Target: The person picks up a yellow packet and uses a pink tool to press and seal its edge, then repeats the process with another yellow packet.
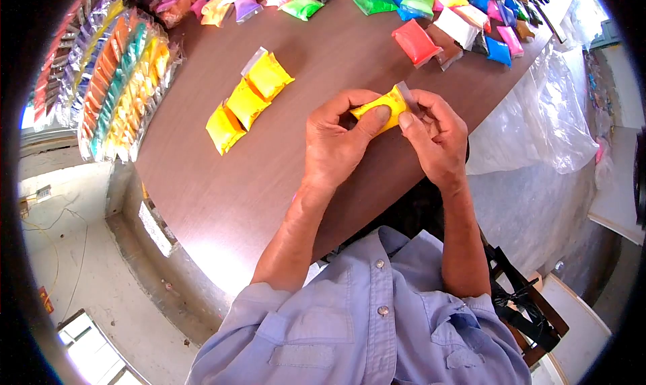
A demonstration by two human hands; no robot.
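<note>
Between my two hands, above the brown table (222,190), is a small yellow packet (387,110) with a clear end flap. My left hand (343,139) is closed on its left part, the thumb pressed on its face. My right hand (436,133) pinches its right end by the clear flap. To the left, a row of three similar yellow packets (247,104) lies on the table. What fills the packets cannot be made out.
Loose packets in many colours (417,5) are heaped along the far edge. A red packet (416,42) lies nearest on that side. Clear bags of coloured packets (124,82) stand at the left. Clear plastic sheeting (545,116) hangs at the right edge.
</note>
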